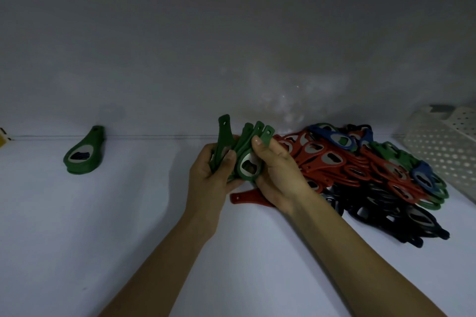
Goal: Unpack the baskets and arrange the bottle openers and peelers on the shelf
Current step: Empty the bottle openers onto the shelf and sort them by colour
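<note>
Both hands hold a bunch of green bottle openers [247,154] above the white shelf [128,213], near its middle. My left hand [208,183] grips the bunch from the left, thumb across the handles. My right hand [275,172] grips it from the right, thumb on an upper handle. A small stack of green bottle openers [83,154] lies at the back left. A loose pile of red, blue, green and black bottle openers [373,175] covers the shelf to the right of my hands. One red opener [244,198] lies under my right wrist.
A white perforated basket [443,147] stands at the far right, behind the pile. The grey back wall [231,46] closes the shelf. A small yellow object [3,136] shows at the left edge.
</note>
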Demonstrator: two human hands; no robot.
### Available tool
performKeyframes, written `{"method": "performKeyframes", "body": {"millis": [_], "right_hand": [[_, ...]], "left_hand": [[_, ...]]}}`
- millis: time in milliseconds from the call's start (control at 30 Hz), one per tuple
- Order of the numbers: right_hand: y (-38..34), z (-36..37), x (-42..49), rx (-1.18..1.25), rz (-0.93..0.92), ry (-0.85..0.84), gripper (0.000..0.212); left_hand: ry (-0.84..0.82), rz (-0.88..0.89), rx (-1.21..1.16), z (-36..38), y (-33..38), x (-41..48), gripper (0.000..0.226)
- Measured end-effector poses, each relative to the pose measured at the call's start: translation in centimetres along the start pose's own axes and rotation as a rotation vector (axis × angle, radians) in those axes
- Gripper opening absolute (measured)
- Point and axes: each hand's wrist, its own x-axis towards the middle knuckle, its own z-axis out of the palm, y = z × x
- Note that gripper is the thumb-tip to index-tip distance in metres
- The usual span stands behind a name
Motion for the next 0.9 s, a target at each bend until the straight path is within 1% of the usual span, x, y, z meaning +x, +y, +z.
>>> {"method": "performKeyframes", "body": {"millis": [100,133,167,233,300,367,400,467,500,533,567,600,633,667,700,767,800,833,867,900], "right_hand": [[0.0,-0.3,0.1,0.021,0.001,-0.014,0.029],[0.1,-0.3,0.1,-0.013,-0.014,-0.029,0.027],[0.3,-0.3,0.0,-0.081,-0.028,-0.051,0.025],[0.9,-0.1,-0.1,-0.304,-0.044,-0.072,0.025],[1.1,0.2,-0.2,-0.545,-0.098,-0.046,0.032],[0.4,-0.1,0.1,-0.794,-0.263,0.073,0.044],[-0.4,-0.6,0.3,-0.954,-0.398,0.170,0.044],[-2.7,-2.8,1.0,-1.378,-0.681,0.450,0.033],[-4.0,-4.3,1.4,-1.601,-0.699,0.585,0.031],[-5.0,-5.7,1.8,-1.779,-0.550,0.685,0.037],[-5.7,-6.8,2.0,-1.887,-0.312,0.744,0.047],[-5.9,-7.5,1.9,-1.936,-0.104,0.750,0.053],[-5.6,-7.9,1.8,-1.970,-0.010,0.713,0.054],[-4.9,-7.9,1.7,-2.004,-0.024,0.662,0.052],[-4.1,-7.4,1.7,-2.022,-0.086,0.598,0.049],[-2.6,-5.9,1.8,-1.997,-0.210,0.463,0.042],[-2.3,-5.2,1.8,-1.978,-0.258,0.432,0.040],[-2.3,-4.7,2.0,-1.968,-0.321,0.451,0.037],[-2.8,-4.7,2.1,-1.973,-0.389,0.520,0.035],[-3.5,-5.1,2.3,-1.994,-0.416,0.613,0.035]], "left_hand": [[-0.025,-0.001,0.037,0.2,-0.1,-0.2,0.031],[-0.041,0.008,0.106,0.3,-0.1,-0.3,0.032],[-0.053,0.034,0.216,0.4,-0.3,-0.3,0.029],[-0.054,0.084,0.388,0.4,-0.5,-0.3,0.023],[-0.050,0.079,0.411,0.4,-0.7,-0.2,0.026],[-0.069,0.053,0.363,0.6,-0.7,-0.3,0.026],[-0.077,0.040,0.316,0.6,-0.7,-0.3,0.026],[-0.088,0.005,0.193,0.6,-0.8,-0.2,0.027],[-0.090,-0.010,0.158,0.6,-0.8,-0.2,0.028],[-0.088,-0.017,0.153,0.5,-0.8,-0.2,0.028],[-0.089,-0.019,0.159,0.5,-0.8,-0.3,0.029],[-0.092,-0.017,0.173,0.6,-0.8,-0.3,0.029],[-0.095,-0.012,0.194,0.6,-0.8,-0.3,0.029],[-0.098,-0.005,0.216,0.6,-0.9,-0.3,0.028],[-0.098,0.000,0.233,0.7,-0.9,-0.3,0.028],[-0.090,0.001,0.236,0.8,-0.9,-0.3,0.025],[-0.082,0.000,0.229,0.7,-0.8,-0.3,0.023],[-0.073,-0.003,0.220,0.6,-0.8,-0.2,0.022],[-0.063,-0.004,0.215,0.5,-0.7,-0.2,0.022],[-0.052,-0.005,0.214,0.4,-0.6,-0.1,0.024]]}}
